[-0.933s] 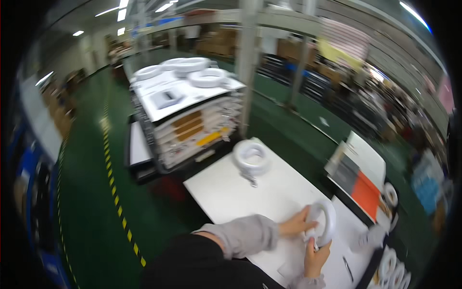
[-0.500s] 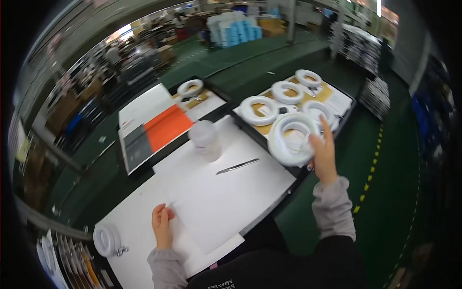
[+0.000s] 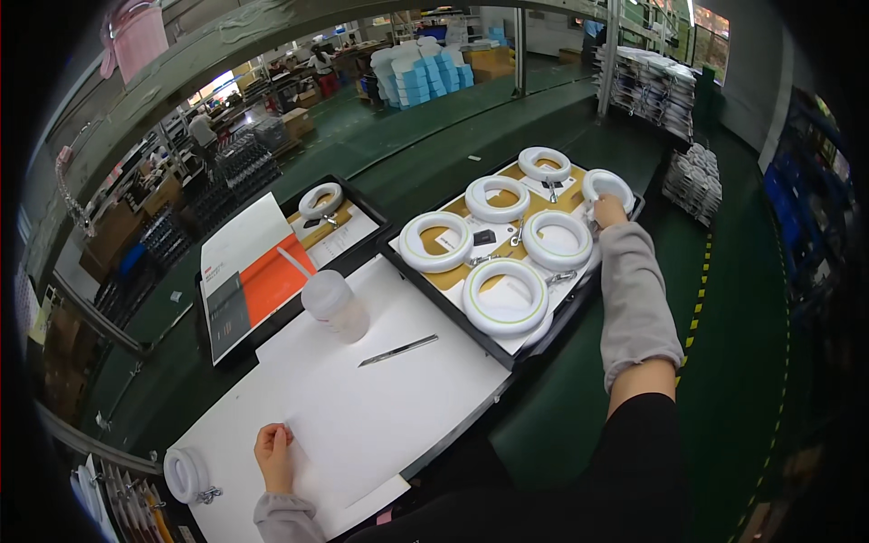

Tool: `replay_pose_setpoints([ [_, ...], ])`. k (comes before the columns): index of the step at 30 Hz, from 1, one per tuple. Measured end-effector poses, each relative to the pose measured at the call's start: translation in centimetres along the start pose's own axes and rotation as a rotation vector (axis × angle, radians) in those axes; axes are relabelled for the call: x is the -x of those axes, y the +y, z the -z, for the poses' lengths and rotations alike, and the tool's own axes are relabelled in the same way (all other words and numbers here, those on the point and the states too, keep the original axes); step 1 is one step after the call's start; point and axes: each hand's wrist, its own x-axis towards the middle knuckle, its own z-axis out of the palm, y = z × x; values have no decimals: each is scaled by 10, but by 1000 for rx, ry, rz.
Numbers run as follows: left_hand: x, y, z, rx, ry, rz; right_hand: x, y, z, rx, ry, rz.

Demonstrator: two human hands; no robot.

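Past the white worktable (image 3: 389, 398), an orange-and-grey panel (image 3: 267, 282), its print too small to read, lies beyond our loosely curled left hand (image 3: 274, 448). Our right hand (image 3: 610, 211), the nearer, touches the rightmost white ring (image 3: 589, 186), centred just beyond it; we cannot tell whether either hand's partly hidden fingers are closed.

Right hand (image 3: 609, 211): shifted from above the near side of the black tray (image 3: 448, 305) to its far right corner. White ring (image 3: 606, 176) carried along with it; that corner shows only paper half a second ago, now has this ring under the fingers. Right arm stretches farther out. Left hand (image 3: 273, 446), at the first look on a ring beside the right, now well apart from it, fingers curled tighter.
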Motion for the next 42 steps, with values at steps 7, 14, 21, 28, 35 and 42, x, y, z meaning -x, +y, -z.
replay_pose_setpoints([
  [7, 17, 14, 16, -275, 106, -45, 23, -123, 0, -42, 40, -308],
  [14, -25, 25, 23, -703, 159, -359, 20, -128, -13, -95, 126, -316],
  [21, -190, 77, -12, -1374, 52, -593, 10, -74, -42, -398, 593, -206],
  [28, -211, 103, -6, -1388, -314, 20, 127, -125, 4, -822, 749, 135],
  [35, -224, 149, 23, -1058, 76, -379, 288, -220, 39, -1010, 584, 247],
  [42, -194, 235, -137, -799, -237, -735, 333, -345, 62, -1142, 232, 847],
])
